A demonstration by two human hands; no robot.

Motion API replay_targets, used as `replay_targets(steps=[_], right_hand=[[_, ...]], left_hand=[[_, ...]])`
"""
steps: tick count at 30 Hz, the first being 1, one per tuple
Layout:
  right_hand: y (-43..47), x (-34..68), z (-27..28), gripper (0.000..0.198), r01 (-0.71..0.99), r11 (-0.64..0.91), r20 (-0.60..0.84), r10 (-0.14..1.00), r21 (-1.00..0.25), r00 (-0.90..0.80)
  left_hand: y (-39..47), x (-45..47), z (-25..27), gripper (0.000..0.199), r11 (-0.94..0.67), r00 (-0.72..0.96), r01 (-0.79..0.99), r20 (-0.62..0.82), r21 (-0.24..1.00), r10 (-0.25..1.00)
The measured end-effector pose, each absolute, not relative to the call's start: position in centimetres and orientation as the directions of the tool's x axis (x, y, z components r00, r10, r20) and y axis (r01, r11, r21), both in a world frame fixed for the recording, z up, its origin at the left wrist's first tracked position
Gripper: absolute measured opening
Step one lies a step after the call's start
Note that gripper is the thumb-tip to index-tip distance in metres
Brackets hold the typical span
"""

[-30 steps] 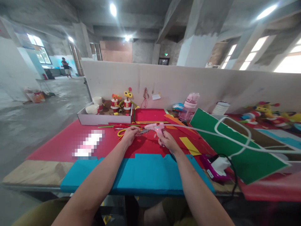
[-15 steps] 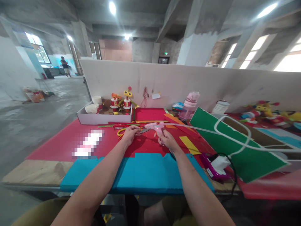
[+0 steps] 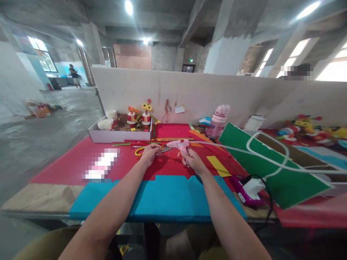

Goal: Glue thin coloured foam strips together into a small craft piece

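My right hand (image 3: 193, 160) is wrapped round the handle of a pink hot glue gun (image 3: 182, 145), whose nozzle points left. A long pale glue stick (image 3: 214, 145) sticks out of its back end. The fingers of my left hand (image 3: 150, 153) are pinched together just in front of the nozzle; what they hold is too small to name. Close to the left hand lie yellow-handled scissors (image 3: 139, 151) on the red table covering (image 3: 165, 168), with small scraps around. Both forearms reach over a blue sheet (image 3: 173, 198) along the table's near edge.
A white box (image 3: 119, 136) with paper cups and figures stands at the back left. To the right are a yellow strip (image 3: 219, 166), a purple power strip (image 3: 248, 195) with cables, and a slanted green board (image 3: 265, 169). A pink bottle (image 3: 219, 117) stands before the white partition (image 3: 195, 94).
My hands and the glue gun stay in almost the same place. At the right, a blurred head has come into view above the partition.
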State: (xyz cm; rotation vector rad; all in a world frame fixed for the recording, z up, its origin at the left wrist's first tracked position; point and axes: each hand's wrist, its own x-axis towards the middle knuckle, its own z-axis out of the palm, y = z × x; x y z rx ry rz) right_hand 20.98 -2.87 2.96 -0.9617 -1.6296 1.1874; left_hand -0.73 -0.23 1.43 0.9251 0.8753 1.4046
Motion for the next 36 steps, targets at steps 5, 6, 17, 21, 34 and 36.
replay_targets(steps=[5, 6, 17, 21, 34, 36], right_hand=[[-2.64, 21.04, 2.68, 0.043, 0.091, 0.242, 0.202, 0.927, -0.966, -0.316], [-2.59, 21.07, 2.62, 0.044, 0.092, 0.244, 0.204, 0.926, -0.965, -0.317], [-2.61, 21.08, 2.62, 0.042, 0.119, 0.243, 0.192, 0.924, -0.963, -0.331], [-2.61, 21.09, 2.58, 0.040, 0.116, 0.260, 0.209, 0.919, -0.959, -0.335], [-2.64, 21.39, 2.42, 0.035, 0.154, 0.259, 0.195, 0.920, -0.954, -0.339], [-2.61, 21.40, 2.39, 0.034, 0.153, 0.259, 0.195, 0.920, -0.954, -0.341]], left_hand=[[-0.21, -0.77, 1.39, 0.019, -0.036, 0.004, -0.402, 0.040, 0.915, 0.999], [-0.23, -0.77, 1.41, 0.018, -0.038, 0.006, -0.401, 0.044, 0.915, 0.999], [-0.06, -0.74, 1.24, 0.022, -0.056, 0.004, -0.393, 0.062, 0.918, 0.998], [-0.04, -0.71, 1.20, 0.023, -0.067, 0.007, -0.405, 0.077, 0.912, 0.997], [-0.14, -0.60, 1.26, 0.019, -0.073, -0.001, -0.396, 0.079, 0.915, 0.997], [-0.12, -0.60, 1.23, 0.019, -0.072, -0.006, -0.394, 0.075, 0.916, 0.997]])
